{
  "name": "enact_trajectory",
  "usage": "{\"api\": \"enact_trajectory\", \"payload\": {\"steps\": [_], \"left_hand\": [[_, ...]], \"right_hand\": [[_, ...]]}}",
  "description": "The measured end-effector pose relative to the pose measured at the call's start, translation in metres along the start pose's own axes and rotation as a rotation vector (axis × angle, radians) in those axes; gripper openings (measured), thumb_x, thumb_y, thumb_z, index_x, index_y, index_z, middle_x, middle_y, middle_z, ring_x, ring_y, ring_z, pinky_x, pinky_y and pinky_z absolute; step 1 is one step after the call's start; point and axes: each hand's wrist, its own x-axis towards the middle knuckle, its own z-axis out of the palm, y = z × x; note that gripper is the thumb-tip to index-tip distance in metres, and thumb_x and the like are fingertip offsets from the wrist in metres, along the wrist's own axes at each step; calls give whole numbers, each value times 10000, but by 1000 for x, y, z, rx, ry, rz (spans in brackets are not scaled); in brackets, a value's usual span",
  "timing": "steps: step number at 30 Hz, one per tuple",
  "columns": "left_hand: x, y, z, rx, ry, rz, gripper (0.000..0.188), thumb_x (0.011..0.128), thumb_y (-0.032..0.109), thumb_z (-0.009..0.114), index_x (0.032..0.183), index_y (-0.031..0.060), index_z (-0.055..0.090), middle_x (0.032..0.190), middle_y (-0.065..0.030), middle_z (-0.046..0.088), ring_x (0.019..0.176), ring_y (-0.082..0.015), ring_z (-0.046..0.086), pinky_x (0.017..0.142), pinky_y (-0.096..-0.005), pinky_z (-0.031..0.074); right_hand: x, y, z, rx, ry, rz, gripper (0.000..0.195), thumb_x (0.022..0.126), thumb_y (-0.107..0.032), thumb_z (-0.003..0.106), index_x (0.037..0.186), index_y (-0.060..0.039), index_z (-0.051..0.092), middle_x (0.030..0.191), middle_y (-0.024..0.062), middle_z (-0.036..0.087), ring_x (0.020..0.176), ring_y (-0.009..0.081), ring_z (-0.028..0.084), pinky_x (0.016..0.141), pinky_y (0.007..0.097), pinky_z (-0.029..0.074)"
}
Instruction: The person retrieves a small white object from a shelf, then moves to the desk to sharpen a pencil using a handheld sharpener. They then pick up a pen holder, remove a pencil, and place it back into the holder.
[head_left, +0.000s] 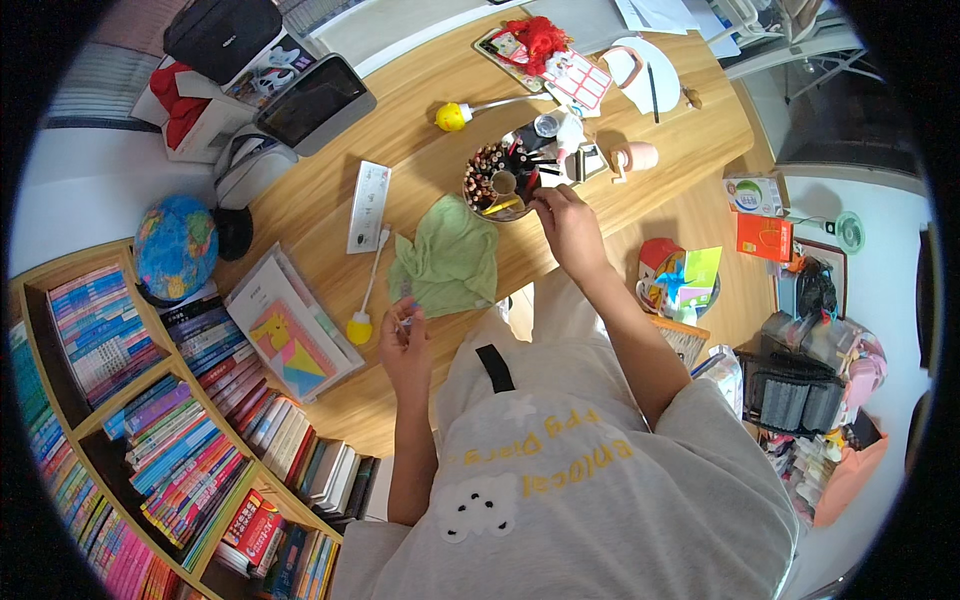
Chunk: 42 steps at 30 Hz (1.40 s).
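A round desk organizer stands on the desk, packed with pencils and several black and red pens. A yellow item leans in its near compartment. My right hand is at the organizer's right rim, fingers bent together; whether they pinch anything is hidden. My left hand is raised by the desk's near edge, its fingertips around a small, partly clear object too small to name. Just beyond that hand lies a crumpled light green cloth, touching or close to the organizer's near side.
Left on the desk are a yellow-ended lamp, a white box and a folder with a giraffe picture. Another yellow lamp and a pink sharpener lie farther back. A bookshelf borders the left; a filled bin stands right.
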Motion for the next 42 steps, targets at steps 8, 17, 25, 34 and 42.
{"api": "enact_trajectory", "payload": {"steps": [8,17,25,34,42], "left_hand": [[-1,0,6,-57,-31,49,240,964,77,641,1190,-2,622,990,-27,634,733,-46,545,620,-202,466],[-2,4,9,8,-13,51,252,963,67,639,1207,7,619,983,-25,635,740,-48,551,627,-204,473],[-1,0,4,-10,-43,26,238,968,69,634,1196,3,610,999,-18,641,735,-36,547,621,-199,469],[7,-6,3,-32,-19,48,215,971,83,633,1166,-4,611,1067,-33,648,738,-38,552,618,-200,472],[7,-6,3,-56,-34,69,227,967,81,636,1182,8,625,1027,-24,635,739,-34,545,615,-198,472]], "right_hand": [[16,-21,-4,8,36,103,324,831,-148,754,1101,8,669,940,188,670,751,345,670,678,423,540],[38,-4,10,143,52,-1,202,831,-89,740,998,12,689,877,199,683,732,343,674,651,407,528],[50,-13,-14,-24,-32,5,165,869,-97,700,990,15,701,763,220,676,685,385,665,653,433,531],[7,-3,-16,80,225,195,122,901,-88,662,961,10,703,801,206,692,667,315,692,624,403,537],[21,34,31,308,138,262,209,935,-127,678,1079,19,714,612,95,635,497,105,573,486,281,452]]}}
